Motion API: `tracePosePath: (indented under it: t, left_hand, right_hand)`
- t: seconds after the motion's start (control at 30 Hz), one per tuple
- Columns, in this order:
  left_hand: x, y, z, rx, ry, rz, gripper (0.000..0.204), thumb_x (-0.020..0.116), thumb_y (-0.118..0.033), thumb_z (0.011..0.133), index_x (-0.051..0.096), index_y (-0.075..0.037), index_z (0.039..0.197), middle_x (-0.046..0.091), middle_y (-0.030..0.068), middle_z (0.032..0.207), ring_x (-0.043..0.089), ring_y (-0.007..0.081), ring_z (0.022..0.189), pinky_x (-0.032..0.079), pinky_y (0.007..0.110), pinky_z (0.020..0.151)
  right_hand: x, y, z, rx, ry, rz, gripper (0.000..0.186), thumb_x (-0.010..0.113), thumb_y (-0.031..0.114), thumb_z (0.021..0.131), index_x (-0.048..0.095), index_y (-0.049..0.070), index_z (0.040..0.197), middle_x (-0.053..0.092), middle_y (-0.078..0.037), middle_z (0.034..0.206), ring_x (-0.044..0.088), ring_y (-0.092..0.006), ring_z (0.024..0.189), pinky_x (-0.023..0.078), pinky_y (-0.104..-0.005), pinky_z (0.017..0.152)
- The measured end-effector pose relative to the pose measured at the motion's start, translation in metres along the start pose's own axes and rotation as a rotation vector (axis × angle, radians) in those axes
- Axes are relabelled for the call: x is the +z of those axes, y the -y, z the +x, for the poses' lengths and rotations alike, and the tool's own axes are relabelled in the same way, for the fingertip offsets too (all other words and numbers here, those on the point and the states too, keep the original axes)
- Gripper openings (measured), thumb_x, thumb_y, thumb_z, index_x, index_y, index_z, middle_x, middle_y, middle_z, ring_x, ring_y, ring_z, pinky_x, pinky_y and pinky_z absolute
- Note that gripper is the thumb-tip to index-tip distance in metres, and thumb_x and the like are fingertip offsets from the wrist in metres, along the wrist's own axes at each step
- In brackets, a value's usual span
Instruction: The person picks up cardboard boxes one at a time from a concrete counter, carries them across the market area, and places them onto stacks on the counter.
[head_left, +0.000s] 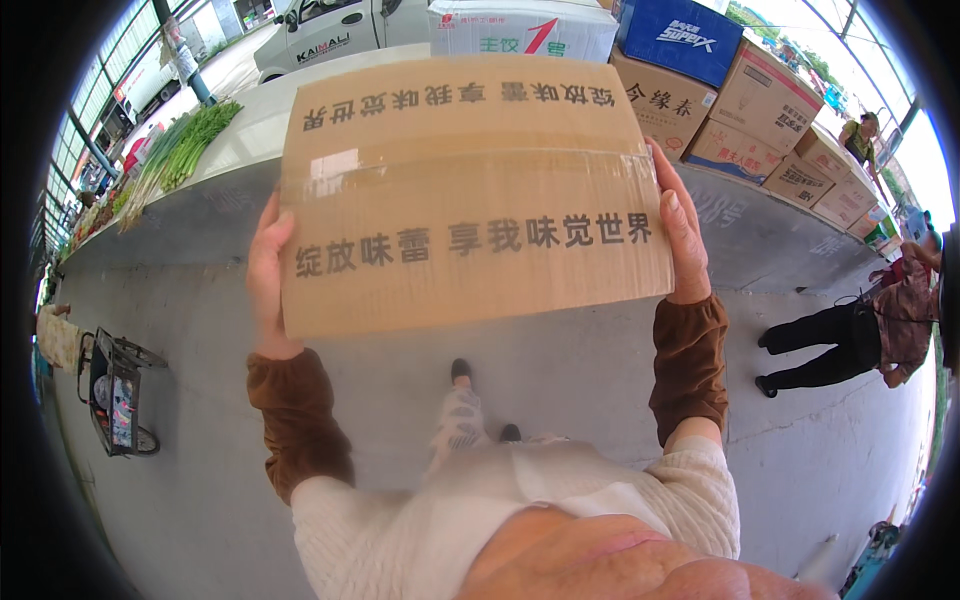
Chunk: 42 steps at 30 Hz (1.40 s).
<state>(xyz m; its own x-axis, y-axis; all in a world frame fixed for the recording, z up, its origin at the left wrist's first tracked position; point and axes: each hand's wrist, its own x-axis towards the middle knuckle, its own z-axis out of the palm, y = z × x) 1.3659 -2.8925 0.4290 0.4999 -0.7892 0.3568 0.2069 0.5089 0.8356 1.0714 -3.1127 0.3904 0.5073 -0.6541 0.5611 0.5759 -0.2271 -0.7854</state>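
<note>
A large brown cardboard box, sealed with clear tape and printed with dark lettering, is held out in front of me above the floor. My left hand presses flat against its left side. On the opposite side my right hand grips the box, its thumb near the top edge. Both arms wear brown sleeve covers. The box's underside and some of my fingertips are hidden.
Behind the box runs a long counter. Green vegetables lie on its left; stacked cartons and a blue box stand on its right. A wheeled cart is at left, a person at right, a white vehicle beyond.
</note>
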Motion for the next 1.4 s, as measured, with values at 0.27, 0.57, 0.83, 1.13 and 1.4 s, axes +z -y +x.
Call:
tracePosePath:
  t: [0.27,0.57,0.83,1.13,1.4]
  left_hand:
    - [0.060,0.004,0.180,0.173,0.094,-0.070,0.030,0.040,-0.018,0.087,0.046,0.001,0.110,0.058,0.0123,0.099,0.061,0.0184,0.081,0.053,0.029,0.069]
    - [0.093,-0.009,0.412,0.300,0.411,0.123,0.027,0.044,-0.020,0.087,0.051,0.002,0.102,0.062,0.0118,0.089,0.062,0.0153,0.075,0.052,0.024,0.066]
    - [0.078,0.009,0.533,0.171,0.483,0.041,0.026,0.044,-0.018,0.087,0.053,0.002,0.101,0.060,0.0131,0.093,0.061,0.0171,0.077,0.051,0.026,0.069]
    - [0.103,0.071,0.544,0.194,0.336,0.077,0.034,0.049,-0.029,0.084,0.055,0.002,0.097,0.062,0.0105,0.087,0.061,0.0158,0.070,0.050,0.025,0.060]
    - [0.071,0.106,0.539,0.258,0.099,0.067,0.044,0.039,-0.041,0.088,0.052,-0.002,0.105,0.059,0.0094,0.098,0.058,0.0168,0.085,0.048,0.027,0.071]
  right_hand:
    - [-0.083,0.023,0.170,-0.388,0.092,-0.157,0.064,0.045,0.038,0.086,0.022,-0.002,0.131,0.038,-0.017,0.127,0.049,-0.0199,0.107,0.048,-0.0270,0.082]
    - [-0.146,0.041,0.331,-0.448,0.082,0.088,0.046,0.044,0.028,0.088,0.035,0.003,0.126,0.047,-0.010,0.119,0.050,-0.0201,0.103,0.044,-0.0286,0.085]
    - [-0.154,0.019,0.421,-0.195,0.241,0.248,0.040,0.041,0.028,0.090,0.043,-0.003,0.115,0.054,-0.016,0.107,0.056,-0.0205,0.092,0.048,-0.0311,0.077]
    - [-0.227,-0.025,0.502,-0.148,-0.078,0.066,0.038,0.045,0.027,0.088,0.045,-0.002,0.113,0.055,-0.013,0.104,0.055,-0.0199,0.090,0.047,-0.0296,0.077]
    - [-0.220,-0.047,0.441,-0.451,-0.152,-0.372,0.045,0.052,0.021,0.084,0.041,-0.005,0.120,0.053,-0.012,0.109,0.051,-0.0146,0.100,0.039,-0.0240,0.086]
